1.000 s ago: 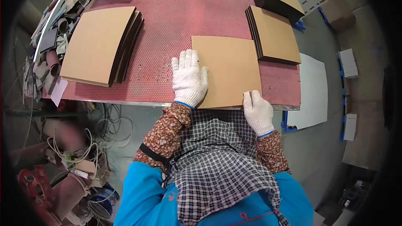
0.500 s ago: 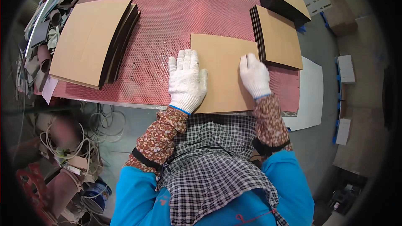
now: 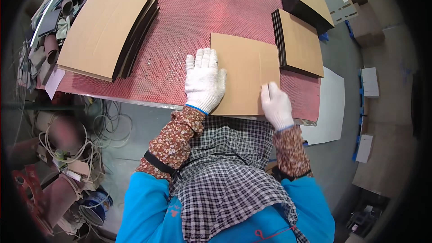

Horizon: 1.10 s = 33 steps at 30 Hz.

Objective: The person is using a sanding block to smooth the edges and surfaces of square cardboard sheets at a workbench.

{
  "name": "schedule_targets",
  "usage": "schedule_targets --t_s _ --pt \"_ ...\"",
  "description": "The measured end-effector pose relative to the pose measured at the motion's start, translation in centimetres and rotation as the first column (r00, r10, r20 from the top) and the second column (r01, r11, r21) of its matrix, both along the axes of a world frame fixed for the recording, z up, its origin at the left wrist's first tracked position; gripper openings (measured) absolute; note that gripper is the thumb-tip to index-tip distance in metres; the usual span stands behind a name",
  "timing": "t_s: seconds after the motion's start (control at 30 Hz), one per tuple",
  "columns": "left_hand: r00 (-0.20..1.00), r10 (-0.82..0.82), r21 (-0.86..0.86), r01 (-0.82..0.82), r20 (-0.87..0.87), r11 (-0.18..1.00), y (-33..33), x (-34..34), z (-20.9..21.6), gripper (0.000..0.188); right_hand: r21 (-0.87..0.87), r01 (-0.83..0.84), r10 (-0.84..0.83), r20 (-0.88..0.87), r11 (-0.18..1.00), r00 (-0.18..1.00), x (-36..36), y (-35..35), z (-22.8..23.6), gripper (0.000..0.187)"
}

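A tan cardboard-like sheet (image 3: 240, 67) lies flat at the near edge of the red table. Along its left edge my left hand (image 3: 203, 81), in a white knit glove, rests flat with fingers stretched out, partly on the sheet and partly on the table. My right hand (image 3: 276, 105), gloved too, is closed over the sheet's lower right part. Whatever its fingers may grip is hidden. A faint straight line runs down the sheet above that hand, near the right edge.
Dark-edged tan stacks stand at the left (image 3: 105, 31), at the right (image 3: 300, 42) and far right (image 3: 310, 0) of the red mesh-patterned table (image 3: 180, 22). Scrap pieces (image 3: 56, 31) crowd the far left. Coiled hoses (image 3: 108, 123) lie below the table's left side.
My right hand has slid down along the sheet toward its near edge, and the faint line now shows above it. My left hand stays flat at the sheet's left edge. The whole view has shifted slightly.
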<state>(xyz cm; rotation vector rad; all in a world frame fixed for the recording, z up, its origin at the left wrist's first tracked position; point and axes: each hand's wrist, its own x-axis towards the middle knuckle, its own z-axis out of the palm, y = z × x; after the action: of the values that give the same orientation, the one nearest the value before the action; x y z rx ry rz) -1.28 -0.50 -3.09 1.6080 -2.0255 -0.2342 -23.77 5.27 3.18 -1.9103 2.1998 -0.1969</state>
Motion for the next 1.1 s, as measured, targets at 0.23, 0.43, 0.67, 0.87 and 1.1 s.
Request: schedule_targets --t_s 0.23,0.43,0.67,0.87,1.1 --pt "1.000 0.000 -0.010 0.000 0.000 1.000 0.1 0.0 0.3 0.064 -0.031 -0.052 0.053 0.044 0.998 0.998 1.9 5.7 0.6 0.027" --pt "1.000 -0.004 -0.015 0.004 -0.003 1.000 0.0 0.0 0.2 0.064 -0.056 -0.178 0.175 -0.056 0.983 0.983 2.7 4.6 -1.1 0.017" --pt "1.000 0.003 -0.006 -0.003 0.028 1.000 0.0 0.0 0.4 0.064 -0.133 -0.368 0.322 -0.277 0.920 0.905 2.3 -4.1 -1.8 0.013" --pt "1.000 0.002 0.004 -0.002 0.020 1.000 0.1 -0.3 0.4 0.063 -0.040 0.015 -0.017 -0.049 0.999 0.999 2.9 -11.8 -0.9 0.034" --pt "1.000 -0.009 -0.007 0.009 -0.017 1.000 -0.2 -0.2 0.2 0.063 -0.028 -0.016 0.018 0.071 0.999 0.997 2.4 -8.5 -0.6 0.041"
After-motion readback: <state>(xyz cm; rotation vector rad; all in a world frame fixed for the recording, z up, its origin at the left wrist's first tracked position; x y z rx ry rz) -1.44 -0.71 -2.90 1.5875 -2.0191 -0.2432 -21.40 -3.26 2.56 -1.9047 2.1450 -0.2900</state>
